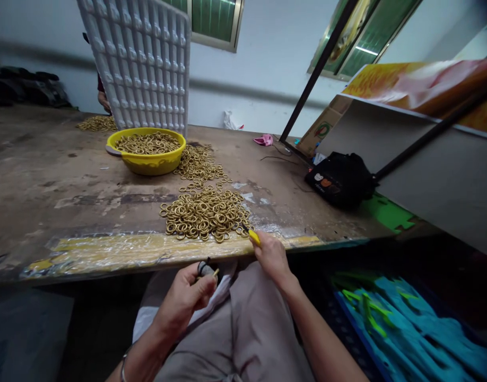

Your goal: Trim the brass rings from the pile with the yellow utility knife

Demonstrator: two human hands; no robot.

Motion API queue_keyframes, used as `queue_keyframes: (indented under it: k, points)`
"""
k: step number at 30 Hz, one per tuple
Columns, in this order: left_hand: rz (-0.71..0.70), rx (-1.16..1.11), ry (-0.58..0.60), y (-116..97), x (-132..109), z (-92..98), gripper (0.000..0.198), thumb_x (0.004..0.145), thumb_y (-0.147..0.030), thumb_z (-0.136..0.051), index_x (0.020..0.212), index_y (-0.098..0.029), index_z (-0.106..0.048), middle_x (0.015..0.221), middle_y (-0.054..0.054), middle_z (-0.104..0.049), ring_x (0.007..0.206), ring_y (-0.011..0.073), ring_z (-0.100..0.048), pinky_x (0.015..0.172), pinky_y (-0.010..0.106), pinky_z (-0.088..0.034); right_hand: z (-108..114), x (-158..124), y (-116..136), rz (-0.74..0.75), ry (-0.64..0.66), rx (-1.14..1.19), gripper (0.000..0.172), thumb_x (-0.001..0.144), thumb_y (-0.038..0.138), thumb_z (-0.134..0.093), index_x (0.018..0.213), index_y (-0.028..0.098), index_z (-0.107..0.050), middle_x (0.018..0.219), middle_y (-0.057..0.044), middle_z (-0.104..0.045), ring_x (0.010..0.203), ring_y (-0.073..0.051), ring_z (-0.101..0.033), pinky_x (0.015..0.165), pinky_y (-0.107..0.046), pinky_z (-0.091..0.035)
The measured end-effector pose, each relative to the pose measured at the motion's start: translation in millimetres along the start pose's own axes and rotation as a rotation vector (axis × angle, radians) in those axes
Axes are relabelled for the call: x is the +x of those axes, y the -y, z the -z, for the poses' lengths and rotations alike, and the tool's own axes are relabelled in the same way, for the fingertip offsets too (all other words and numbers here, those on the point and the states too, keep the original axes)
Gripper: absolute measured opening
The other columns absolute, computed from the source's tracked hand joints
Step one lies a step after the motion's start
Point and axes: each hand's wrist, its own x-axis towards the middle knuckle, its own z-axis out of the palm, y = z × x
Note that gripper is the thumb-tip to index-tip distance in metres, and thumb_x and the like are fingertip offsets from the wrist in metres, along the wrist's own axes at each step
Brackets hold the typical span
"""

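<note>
My left hand (188, 292) is closed below the table's front edge, above my lap. Dark material wraps one of its fingers, and a small brass-coloured ring (215, 272) shows at its fingertips. Wrapped round a yellow-handled tool (254, 237) are the fingers of my right hand (270, 254), at the table's edge. The tool's thin dark tip points at the right side of a pile of brass-coloured rings (206, 212). More rings (199, 163) lie behind that pile, beside a yellow basin (151, 163) full of rings.
A white ribbed panel (148, 69) stands upright behind the basin, with another person's hand (104, 101) beside it. A black bag (341, 178) lies at the right by a dark metal frame. Below right, a blue crate (358, 334) holds turquoise pieces.
</note>
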Motion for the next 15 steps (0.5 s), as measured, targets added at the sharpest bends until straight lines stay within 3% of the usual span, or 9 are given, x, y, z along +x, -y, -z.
queue_keyframes:
  k: [4, 7, 11, 13, 15]
  points:
    - [0.026, -0.191, -0.019, 7.9, 10.1, 0.9, 0.037, 0.072, -0.043, -0.077, 0.075, -0.016, -0.051, 0.058, -0.006, -0.045, 0.043, 0.0026, -0.027, 0.038, 0.015, -0.016, -16.3, 15.7, -2.8, 0.117, -0.051, 0.086, 0.011, 0.090, 0.019, -0.054, 0.082, 0.019, -0.062, 0.087, -0.004, -0.063, 0.075, -0.016, -0.057, 0.066, -0.024, -0.034]
    - [0.054, -0.327, 0.020, 8.4, 14.8, 4.6, 0.031, 0.075, -0.037, -0.076, 0.080, -0.016, -0.053, 0.064, -0.004, -0.050, 0.044, 0.0026, -0.032, 0.037, 0.014, -0.018, -28.1, 24.1, 1.1, 0.113, -0.043, 0.092, 0.011, 0.090, 0.022, -0.057, 0.081, 0.018, -0.062, 0.086, -0.005, -0.062, 0.073, -0.016, -0.055, 0.064, -0.025, -0.034]
    - [0.211, -0.497, 0.073, 8.6, 16.2, 11.0, 0.033, 0.075, -0.041, -0.073, 0.081, -0.013, -0.057, 0.067, 0.000, -0.055, 0.047, 0.0041, -0.042, 0.036, 0.013, -0.020, -26.9, 29.8, 2.9, 0.105, -0.051, 0.127, 0.011, 0.088, 0.016, -0.055, 0.078, 0.017, -0.061, 0.083, -0.005, -0.061, 0.072, -0.016, -0.054, 0.064, -0.026, -0.034]
    - [0.247, -0.486, 0.030, 10.0, 18.3, 11.5, 0.035, 0.075, -0.042, -0.074, 0.081, -0.011, -0.058, 0.069, 0.002, -0.058, 0.045, 0.0032, -0.042, 0.034, 0.012, -0.017, -18.0, 26.4, 6.3, 0.097, -0.100, 0.254, 0.013, 0.089, 0.019, -0.053, 0.078, 0.017, -0.060, 0.080, -0.004, -0.059, 0.072, -0.016, -0.053, 0.065, -0.026, -0.035]
    - [0.221, -0.421, -0.019, 10.9, 21.7, 9.6, 0.034, 0.075, -0.040, -0.075, 0.079, -0.012, -0.057, 0.068, 0.001, -0.060, 0.041, 0.0014, -0.040, 0.033, 0.012, -0.017, -6.3, 17.5, 13.7, 0.073, -0.095, 0.565, 0.018, 0.091, 0.028, -0.052, 0.078, 0.017, -0.059, 0.073, -0.002, -0.055, 0.066, -0.014, -0.050, 0.062, -0.025, -0.036]
